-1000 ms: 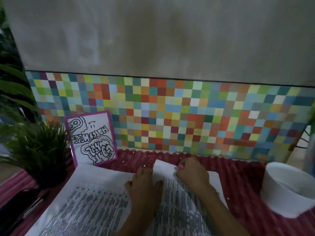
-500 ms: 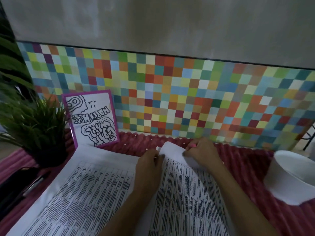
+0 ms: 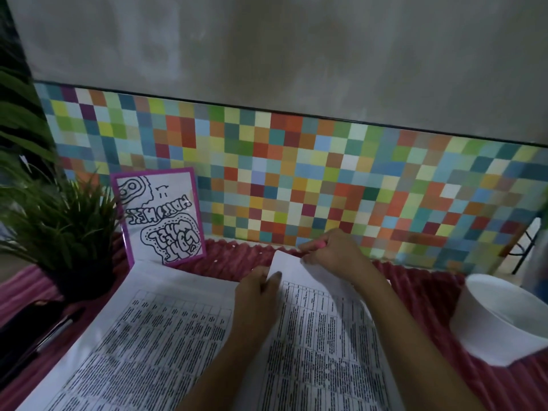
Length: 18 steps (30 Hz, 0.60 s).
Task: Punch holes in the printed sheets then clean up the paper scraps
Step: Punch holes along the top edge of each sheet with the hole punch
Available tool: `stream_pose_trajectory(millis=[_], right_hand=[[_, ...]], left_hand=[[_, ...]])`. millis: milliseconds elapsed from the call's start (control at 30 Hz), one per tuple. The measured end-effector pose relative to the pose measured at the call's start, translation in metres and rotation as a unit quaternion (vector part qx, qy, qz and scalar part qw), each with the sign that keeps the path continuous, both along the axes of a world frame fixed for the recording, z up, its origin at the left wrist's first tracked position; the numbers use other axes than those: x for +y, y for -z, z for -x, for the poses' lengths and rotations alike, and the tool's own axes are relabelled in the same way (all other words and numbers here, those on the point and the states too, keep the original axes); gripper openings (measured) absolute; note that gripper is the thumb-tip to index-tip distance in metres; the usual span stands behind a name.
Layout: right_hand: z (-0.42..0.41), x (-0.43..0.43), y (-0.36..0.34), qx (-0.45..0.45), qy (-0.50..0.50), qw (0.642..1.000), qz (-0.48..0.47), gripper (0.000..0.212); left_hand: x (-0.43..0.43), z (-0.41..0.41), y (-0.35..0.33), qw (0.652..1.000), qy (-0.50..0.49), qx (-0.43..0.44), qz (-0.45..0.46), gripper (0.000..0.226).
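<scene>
Two printed sheets [image 3: 166, 336] lie overlapping on the red ribbed mat [image 3: 415, 292]. The left hand [image 3: 258, 295] pinches the right-hand one's lifted top edge. At that edge the right hand [image 3: 332, 253] curls round a pink tool [image 3: 317, 245], likely the punch. Punching seems to be the step in hand, and next the tool needs to seat squarely over the margin.

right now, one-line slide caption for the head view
Left hand pinches the printed sheets while the right hand grips a pink tool at their top edge.
</scene>
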State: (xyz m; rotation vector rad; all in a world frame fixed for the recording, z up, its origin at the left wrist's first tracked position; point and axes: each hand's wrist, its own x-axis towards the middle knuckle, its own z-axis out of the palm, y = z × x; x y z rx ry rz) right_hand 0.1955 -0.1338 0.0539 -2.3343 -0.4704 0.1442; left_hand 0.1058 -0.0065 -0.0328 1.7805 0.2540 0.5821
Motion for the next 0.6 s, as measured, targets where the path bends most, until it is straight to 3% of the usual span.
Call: stream_pose_trajectory(millis=[100, 333, 600], right_hand=[[0.002, 0.010, 0.005, 0.000, -0.018, 1.000, 0.025, 0.007], [-0.007, 0.011, 0.004, 0.009, -0.001, 1.000, 0.024, 0.048], [-0.004, 0.018, -0.009, 0.033, -0.016, 0.999, 0.033, 0.042]], left_hand=[[0.000, 0.003, -0.002, 0.999, 0.007, -0.007, 0.036, 0.036], [-0.001, -0.002, 0.001, 0.999, 0.020, -0.010, 0.044, 0.038], [0.003, 0.001, -0.001, 0.997, 0.052, -0.015, 0.060, 0.036]])
